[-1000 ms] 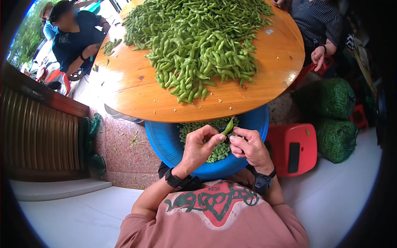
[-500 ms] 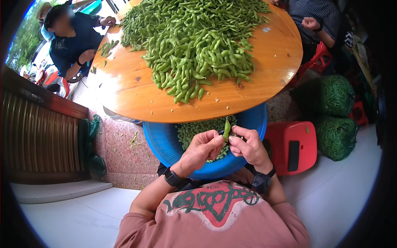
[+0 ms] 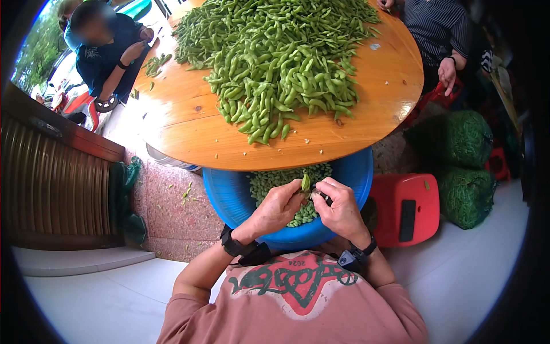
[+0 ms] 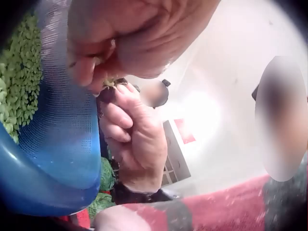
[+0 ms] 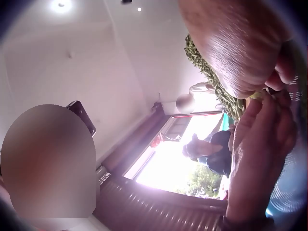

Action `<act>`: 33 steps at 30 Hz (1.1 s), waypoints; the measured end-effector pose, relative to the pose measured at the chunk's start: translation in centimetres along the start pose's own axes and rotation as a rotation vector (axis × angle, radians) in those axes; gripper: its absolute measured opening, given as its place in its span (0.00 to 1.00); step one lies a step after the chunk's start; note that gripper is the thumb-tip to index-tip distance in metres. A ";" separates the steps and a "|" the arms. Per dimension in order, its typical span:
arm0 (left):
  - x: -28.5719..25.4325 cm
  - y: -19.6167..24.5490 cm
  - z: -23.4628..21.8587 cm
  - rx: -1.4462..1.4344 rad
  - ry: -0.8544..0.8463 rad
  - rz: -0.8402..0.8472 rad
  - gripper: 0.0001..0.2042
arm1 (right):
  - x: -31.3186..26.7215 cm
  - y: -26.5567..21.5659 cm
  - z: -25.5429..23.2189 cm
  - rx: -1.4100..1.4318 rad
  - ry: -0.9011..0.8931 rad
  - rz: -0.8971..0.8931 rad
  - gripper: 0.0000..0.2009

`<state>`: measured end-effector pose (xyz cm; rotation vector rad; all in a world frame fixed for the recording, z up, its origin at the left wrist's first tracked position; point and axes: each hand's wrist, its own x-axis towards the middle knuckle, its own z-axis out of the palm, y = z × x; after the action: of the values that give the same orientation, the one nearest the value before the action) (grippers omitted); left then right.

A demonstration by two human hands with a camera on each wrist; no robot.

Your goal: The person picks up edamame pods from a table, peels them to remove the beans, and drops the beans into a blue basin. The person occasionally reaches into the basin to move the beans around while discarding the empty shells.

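Observation:
Over the basin, my left hand (image 3: 278,205) pinches a green soybean pod (image 3: 306,183) that stands up between thumb and fingers. My right hand (image 3: 339,210) meets it from the other side, its fingers curled with the tips at the pod. Something dark (image 4: 109,94) covers a right fingertip in the left wrist view. In the right wrist view the two hands overlap and mostly hide the pod. Below them, shelled green beans (image 3: 303,217) lie in the blue basin (image 3: 220,198).
A large heap of pods (image 3: 281,69) covers much of the wooden table (image 3: 172,135) ahead. A red stool (image 3: 382,198) stands right of the basin, with green net sacks (image 3: 465,195) beyond. One person (image 3: 103,51) sits at far left, another (image 3: 438,34) at far right.
Both hands have dropped slightly toward me, and the right wrist has turned. The pod now shows less above the left fingers. The person at left has brought both hands together.

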<state>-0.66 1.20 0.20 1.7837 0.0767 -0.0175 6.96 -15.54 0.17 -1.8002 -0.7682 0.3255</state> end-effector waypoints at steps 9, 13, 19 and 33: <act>1.8 1.0 -3.1 0.609 -0.025 0.449 0.04 | -2.8 0.2 -8.5 -0.259 0.238 0.196 0.03; 5.3 2.9 -5.6 0.957 0.355 0.346 0.04 | -6.0 3.9 -12.8 -0.609 0.149 0.226 0.02; 8.5 1.6 -6.1 1.196 0.425 0.152 0.06 | -6.8 5.7 -12.8 -0.646 0.169 0.239 0.03; 2.8 4.6 -5.2 -0.105 0.138 -0.117 0.06 | -7.3 5.4 -13.9 -0.847 -0.005 0.281 0.02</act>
<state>2.28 5.42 5.64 1.6715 0.2771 0.0250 11.12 -31.62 -0.83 -2.7181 -0.7029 0.1919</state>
